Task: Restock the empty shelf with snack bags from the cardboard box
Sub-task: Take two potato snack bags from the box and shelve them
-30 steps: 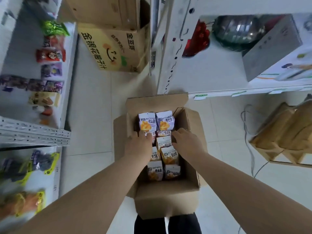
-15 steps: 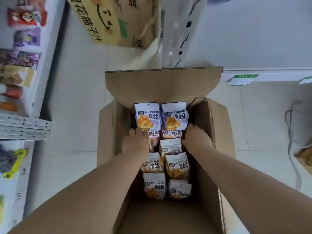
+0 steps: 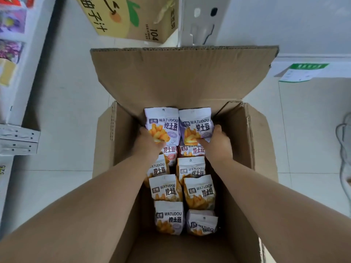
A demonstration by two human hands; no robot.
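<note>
Two hands, left hand (image 3: 150, 143) and right hand (image 3: 218, 142), clamp upright snack bags (image 3: 162, 126) inside cardboard box (image 3: 171, 78).

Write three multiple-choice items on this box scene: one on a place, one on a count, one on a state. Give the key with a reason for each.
1. Where do the snack bags lie?
A. On the floor tiles
B. Inside the cardboard box
C. On the left shelf

2. How many columns do the bags form in the box?
A. One
B. Two
C. Four

3. What state is the box's far flap in?
A. Folded open
B. Taped shut
C. Torn off

Key: 1 B, the box walls surround every bag. 2 B, the bags run in a left and a right column. 3 A, the flap stands open behind the bags, while the left hand and right hand each grasp a bag at the far end.
</note>
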